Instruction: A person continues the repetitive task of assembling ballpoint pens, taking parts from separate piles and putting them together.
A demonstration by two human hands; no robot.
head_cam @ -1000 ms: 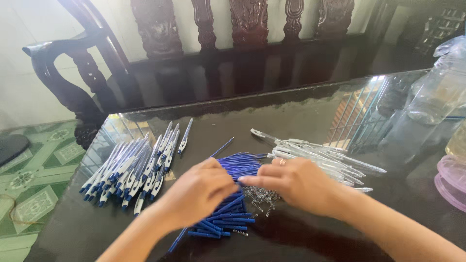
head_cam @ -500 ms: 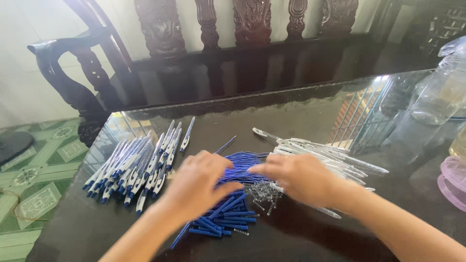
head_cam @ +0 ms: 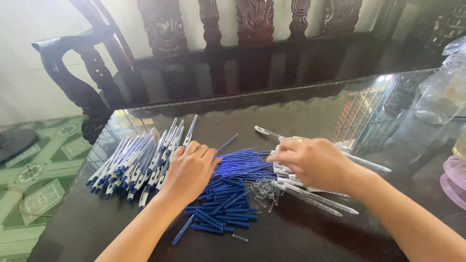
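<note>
Head view, near to far, with all positions referenced to the pile of blue ink refills (head_cam: 228,194) at the centre of the dark glass-topped table (head_cam: 301,242).

Nearest the camera, a loose spring (head_cam: 239,237) lies just in front of the pile. A small heap of metal springs (head_cam: 264,188) touches the pile's right edge.

The left hand (head_cam: 189,172) rests palm-down on the left part of the pile, fingers curled onto the refills; whether it grips one cannot be determined. The right hand (head_cam: 313,162) hovers to the right of the pile, over the white pen barrels (head_cam: 315,194), fingers bent and pinched towards the pile; the item between the fingertips, if any, is too small to identify.

Progress, as a judgement: a fanned row of assembled blue-and-white pens (head_cam: 133,165) lies to the left of the pile, indicating that a substantial batch is complete. The refills, springs and barrels remaining are still numerous, so much of the assembly appears outstanding. No partly assembled pen is visible in either hand.

Beyond the pile, on the far right, clear plastic bottles (head_cam: 439,102) stand on the table, with a pink lid (head_cam: 455,179) near the right edge. Behind the table stands a dark carved wooden bench (head_cam: 252,43).
</note>
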